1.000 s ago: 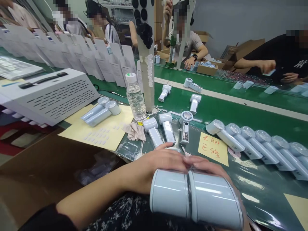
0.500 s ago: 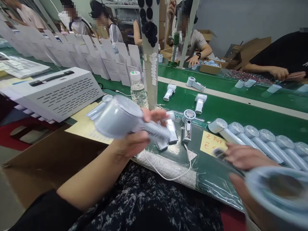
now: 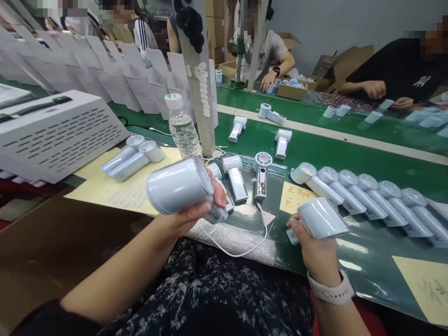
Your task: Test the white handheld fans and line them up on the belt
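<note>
My left hand (image 3: 191, 215) is closed round the handle of a light blue handheld fan (image 3: 177, 186), its round head tilted towards the left. In my right hand (image 3: 317, 254), which wears a pale watch band, is a second light blue fan (image 3: 324, 218); the fingers wrap its handle, mostly hidden. Between the hands, several fans lie on the green bench, one white-faced fan (image 3: 238, 182) and an opened fan (image 3: 261, 182) with bare circuitry. A white cable (image 3: 264, 224) runs up to the opened one.
A row of wrapped fans (image 3: 367, 196) lies at right by a handwritten yellow note (image 3: 292, 193). Two fans (image 3: 129, 156) rest on yellow paper (image 3: 91, 193) at left, near a vented grey box (image 3: 77, 135). A water bottle (image 3: 184, 128) stands beside a post (image 3: 205, 93). Co-workers sit opposite.
My right hand has come inward from the lower right, its fan now upright above the bench edge. The left-hand fan has turned, its handle now pointing more towards me. The view has shifted right.
</note>
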`<state>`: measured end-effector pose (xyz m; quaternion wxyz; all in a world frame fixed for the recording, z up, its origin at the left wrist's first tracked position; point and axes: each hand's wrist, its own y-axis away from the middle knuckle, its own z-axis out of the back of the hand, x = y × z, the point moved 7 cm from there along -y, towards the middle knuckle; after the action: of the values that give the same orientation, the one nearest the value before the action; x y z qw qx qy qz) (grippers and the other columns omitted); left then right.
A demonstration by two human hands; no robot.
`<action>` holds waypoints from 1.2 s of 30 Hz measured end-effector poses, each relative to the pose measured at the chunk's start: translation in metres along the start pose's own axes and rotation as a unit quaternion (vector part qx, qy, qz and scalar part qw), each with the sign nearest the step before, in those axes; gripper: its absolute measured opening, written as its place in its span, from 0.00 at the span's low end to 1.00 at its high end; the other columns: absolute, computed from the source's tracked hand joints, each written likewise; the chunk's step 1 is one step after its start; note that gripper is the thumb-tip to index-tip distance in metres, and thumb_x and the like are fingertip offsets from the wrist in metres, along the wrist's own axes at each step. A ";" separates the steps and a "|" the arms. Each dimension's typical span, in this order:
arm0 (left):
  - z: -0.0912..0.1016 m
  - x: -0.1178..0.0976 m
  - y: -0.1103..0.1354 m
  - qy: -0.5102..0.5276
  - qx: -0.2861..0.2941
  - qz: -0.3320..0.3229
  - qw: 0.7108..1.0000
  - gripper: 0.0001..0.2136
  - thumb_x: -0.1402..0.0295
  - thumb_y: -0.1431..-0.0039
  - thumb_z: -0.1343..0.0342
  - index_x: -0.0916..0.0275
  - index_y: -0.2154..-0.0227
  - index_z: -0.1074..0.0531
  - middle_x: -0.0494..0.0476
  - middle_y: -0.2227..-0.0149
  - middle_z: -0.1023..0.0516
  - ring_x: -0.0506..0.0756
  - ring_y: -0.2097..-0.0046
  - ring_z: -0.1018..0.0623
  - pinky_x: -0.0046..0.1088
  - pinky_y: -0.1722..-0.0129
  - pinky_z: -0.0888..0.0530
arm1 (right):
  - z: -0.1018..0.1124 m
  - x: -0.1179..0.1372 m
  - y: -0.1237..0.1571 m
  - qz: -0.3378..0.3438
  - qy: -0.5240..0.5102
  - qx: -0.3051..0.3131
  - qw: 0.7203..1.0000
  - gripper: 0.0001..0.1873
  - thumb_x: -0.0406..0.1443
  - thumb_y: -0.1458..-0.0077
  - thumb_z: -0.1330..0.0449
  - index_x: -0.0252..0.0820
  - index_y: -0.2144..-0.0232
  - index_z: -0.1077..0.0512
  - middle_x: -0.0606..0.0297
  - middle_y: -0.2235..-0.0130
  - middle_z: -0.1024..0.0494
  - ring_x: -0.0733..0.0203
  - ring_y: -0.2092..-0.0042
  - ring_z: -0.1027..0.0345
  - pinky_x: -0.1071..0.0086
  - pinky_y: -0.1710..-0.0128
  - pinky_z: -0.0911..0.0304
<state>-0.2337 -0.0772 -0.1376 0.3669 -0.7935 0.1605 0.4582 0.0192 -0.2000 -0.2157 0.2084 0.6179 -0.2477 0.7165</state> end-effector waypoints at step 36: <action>-0.022 0.012 0.014 -0.094 0.055 0.107 0.988 0.21 0.68 0.52 0.33 0.60 0.53 0.27 0.60 0.56 0.25 0.59 0.55 0.23 0.34 0.56 0.24 | -0.009 -0.008 0.004 -0.109 -0.065 -0.006 0.992 0.19 0.46 0.61 0.27 0.41 0.73 0.27 0.65 0.76 0.25 0.56 0.72 0.32 0.61 0.70 0.34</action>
<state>-0.2220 -0.1021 -0.1470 0.3721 -0.7039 0.2337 0.5581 0.0111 -0.1974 -0.2247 0.2723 0.6853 -0.1967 0.6462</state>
